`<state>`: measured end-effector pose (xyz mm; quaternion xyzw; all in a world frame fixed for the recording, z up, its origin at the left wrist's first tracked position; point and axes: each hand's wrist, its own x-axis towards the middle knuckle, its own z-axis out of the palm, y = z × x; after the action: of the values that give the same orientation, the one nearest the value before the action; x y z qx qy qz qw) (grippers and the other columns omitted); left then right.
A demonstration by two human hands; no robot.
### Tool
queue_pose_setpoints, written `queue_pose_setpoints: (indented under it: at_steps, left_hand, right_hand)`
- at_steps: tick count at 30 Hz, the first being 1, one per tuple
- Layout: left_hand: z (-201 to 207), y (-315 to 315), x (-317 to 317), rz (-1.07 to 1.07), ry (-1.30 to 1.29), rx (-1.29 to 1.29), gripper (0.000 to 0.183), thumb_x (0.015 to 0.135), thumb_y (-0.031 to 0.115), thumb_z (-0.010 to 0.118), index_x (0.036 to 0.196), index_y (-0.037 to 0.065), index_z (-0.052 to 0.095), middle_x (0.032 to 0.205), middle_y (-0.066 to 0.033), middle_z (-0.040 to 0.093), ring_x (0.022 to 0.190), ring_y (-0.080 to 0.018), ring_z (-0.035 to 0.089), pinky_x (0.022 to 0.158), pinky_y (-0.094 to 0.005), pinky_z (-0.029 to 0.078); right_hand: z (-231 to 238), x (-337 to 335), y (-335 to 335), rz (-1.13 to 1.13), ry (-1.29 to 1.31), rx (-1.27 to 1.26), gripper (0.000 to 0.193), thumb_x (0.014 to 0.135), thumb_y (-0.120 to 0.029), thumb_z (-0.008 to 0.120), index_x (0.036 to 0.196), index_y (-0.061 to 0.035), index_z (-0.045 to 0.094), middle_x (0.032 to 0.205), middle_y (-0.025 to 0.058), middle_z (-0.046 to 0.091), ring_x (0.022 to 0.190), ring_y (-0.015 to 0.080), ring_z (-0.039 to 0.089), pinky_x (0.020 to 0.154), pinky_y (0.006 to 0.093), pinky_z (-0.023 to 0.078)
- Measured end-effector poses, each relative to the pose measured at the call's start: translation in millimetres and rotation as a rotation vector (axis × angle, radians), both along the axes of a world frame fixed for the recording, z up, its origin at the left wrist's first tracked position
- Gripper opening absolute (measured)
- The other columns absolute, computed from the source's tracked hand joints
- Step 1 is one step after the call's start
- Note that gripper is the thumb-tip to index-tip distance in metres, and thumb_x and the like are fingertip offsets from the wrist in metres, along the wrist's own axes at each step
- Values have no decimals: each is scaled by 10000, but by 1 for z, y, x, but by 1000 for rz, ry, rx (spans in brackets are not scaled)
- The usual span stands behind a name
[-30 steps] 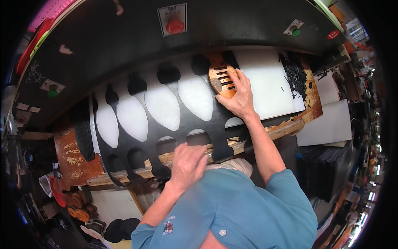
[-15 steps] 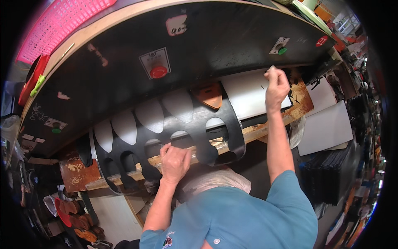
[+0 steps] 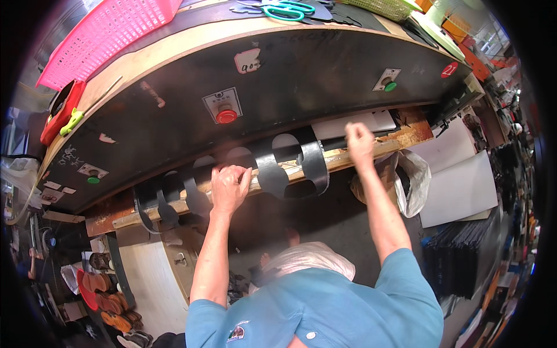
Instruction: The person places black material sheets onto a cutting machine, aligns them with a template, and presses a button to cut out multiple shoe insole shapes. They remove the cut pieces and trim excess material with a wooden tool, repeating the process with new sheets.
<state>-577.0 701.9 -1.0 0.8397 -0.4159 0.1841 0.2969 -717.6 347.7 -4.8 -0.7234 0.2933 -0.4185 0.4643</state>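
A black flexible sheet (image 3: 272, 177) with a row of rounded cut-out holes lies across the wooden edge of the machine's bed (image 3: 342, 155), its front part hanging over. My left hand (image 3: 228, 187) is closed at the sheet's near edge, left of the middle, with fingers curled onto it. Over the bed, to the right of the sheet, my right hand (image 3: 361, 142) is raised in a loose fist, slightly blurred; whatever its fingers may hold is hidden. Behind it lies a white board (image 3: 354, 124). The back part of the black sheet is hidden beneath the machine's black beam (image 3: 313, 75).
The beam carries a red button (image 3: 226, 115) and green buttons (image 3: 390, 86). On its top are a pink basket (image 3: 110, 37) and teal-handled scissors (image 3: 287, 10). A white sack (image 3: 415, 184) hangs open at right, beside pale sheets (image 3: 461, 191) and a black stack (image 3: 455, 249).
My right hand has come left and nearer, away from the beam's underside. The view has shifted, showing more of the beam's top. An orange-brown shaped piece on the sheet is now out of sight.
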Motion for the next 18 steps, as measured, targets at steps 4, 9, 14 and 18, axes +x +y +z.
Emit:
queue_pose_setpoints:
  at_steps: [4,9,14,18]
  left_hand:
    - [10,-1,-8,2,40,-13,210,931,230,812,811,68,754,825,-71,727,831,-276,695,917,-430,459]
    - [10,5,-6,-25,56,59,239,928,262,829,802,76,749,798,-55,685,839,-274,673,917,-421,442]
    - [3,9,-6,-47,-7,32,303,933,291,820,767,56,724,758,-69,632,833,-277,667,899,-440,447]
    - [-6,12,-7,-49,6,-4,299,920,252,827,740,51,697,754,-72,617,832,-286,659,960,-464,465]
  right_hand:
    - [-28,1,24,58,211,-514,289,981,-227,747,787,-22,687,736,140,669,656,293,656,639,410,508]
    - [-29,1,29,59,207,-437,279,983,-254,752,823,-30,702,735,136,669,646,301,653,634,405,508]
    - [-31,1,34,87,321,-371,297,997,-304,706,844,-50,706,844,149,725,773,380,703,711,466,542]
    - [-42,3,36,114,314,-305,310,999,-288,714,822,-34,692,816,149,709,740,361,685,699,448,527]
